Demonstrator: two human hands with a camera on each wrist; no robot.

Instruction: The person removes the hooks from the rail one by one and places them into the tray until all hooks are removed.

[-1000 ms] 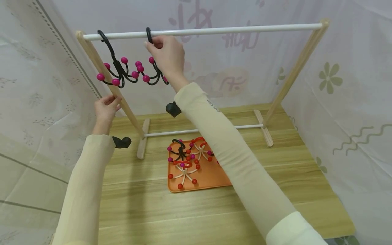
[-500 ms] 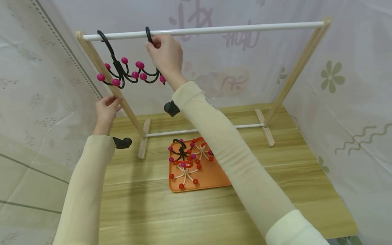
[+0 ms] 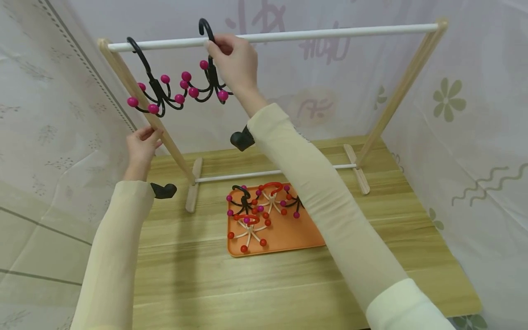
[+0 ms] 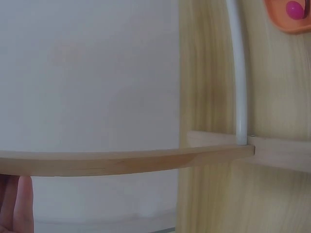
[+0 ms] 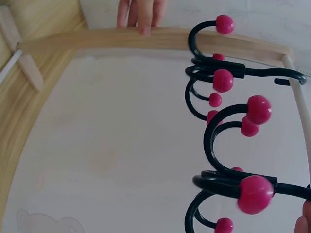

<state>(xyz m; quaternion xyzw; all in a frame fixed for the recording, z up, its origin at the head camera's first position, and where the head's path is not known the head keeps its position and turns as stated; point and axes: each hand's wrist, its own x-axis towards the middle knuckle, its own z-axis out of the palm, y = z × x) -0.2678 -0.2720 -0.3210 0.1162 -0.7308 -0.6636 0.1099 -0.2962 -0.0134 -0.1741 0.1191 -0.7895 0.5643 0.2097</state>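
My right hand point(image 3: 220, 48) pinches the stem of a black multi-arm hook with pink ball tips point(image 3: 208, 85), held up at the white top rail point(image 3: 330, 32) of a wooden rack. The hook's curved top rises above the rail. In the right wrist view this held hook point(image 5: 233, 184) fills the lower right. A second, identical hook point(image 3: 154, 94) hangs on the rail to its left, also seen as the far hook point(image 5: 218, 68). My left hand point(image 3: 144, 137) grips the rack's slanted left wooden leg point(image 3: 165, 137); its fingers point(image 5: 141, 12) curl over the leg point(image 4: 121, 162).
An orange tray point(image 3: 288, 238) lies on the wooden table point(image 3: 288, 284) in front of the rack, holding several black, red and white hooks point(image 3: 255, 208). A low white crossbar point(image 3: 247, 175) joins the rack's feet. Patterned fabric walls close in on all sides.
My right hand has raised the black hook and shifted it slightly right, so its curved top now stands above the rail. The left hand stays on the leg.
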